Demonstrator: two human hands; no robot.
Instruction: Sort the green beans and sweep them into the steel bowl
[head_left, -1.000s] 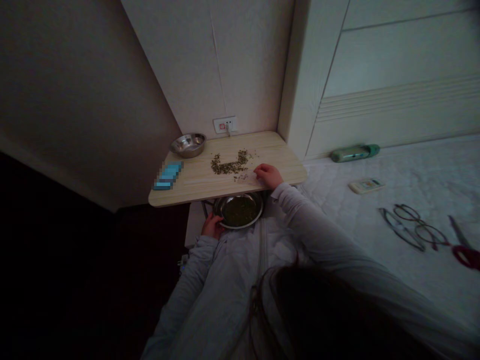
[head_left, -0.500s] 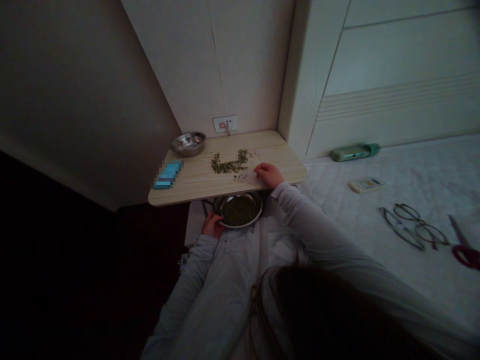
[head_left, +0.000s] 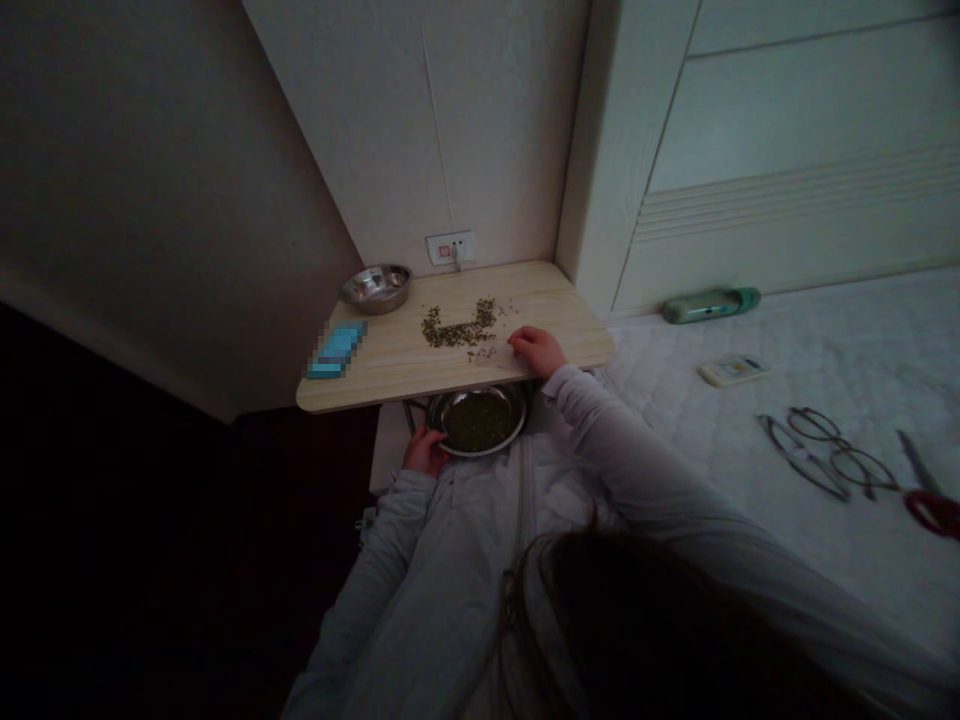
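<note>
My left hand [head_left: 426,451] grips the rim of a steel bowl [head_left: 517,432] at my lap, just below the table's front edge. Small green grains [head_left: 480,418] lie inside that bowl. On the wooden table [head_left: 390,365] more green grains [head_left: 454,332] are scattered in a curved patch. My right hand [head_left: 538,352] rests at the right part of the table, fingers closed and pointing left, beside a few loose bits [head_left: 484,353]. Whatever its fingertips may hold is too small to make out.
Another steel bowl [head_left: 377,289] stands at the table's back left, with a blue pixelated object [head_left: 337,349] in front. A socket [head_left: 451,247] is on the wall. On the bed lie a green case [head_left: 710,305], a remote [head_left: 733,370], glasses [head_left: 862,468] and scissors [head_left: 931,510].
</note>
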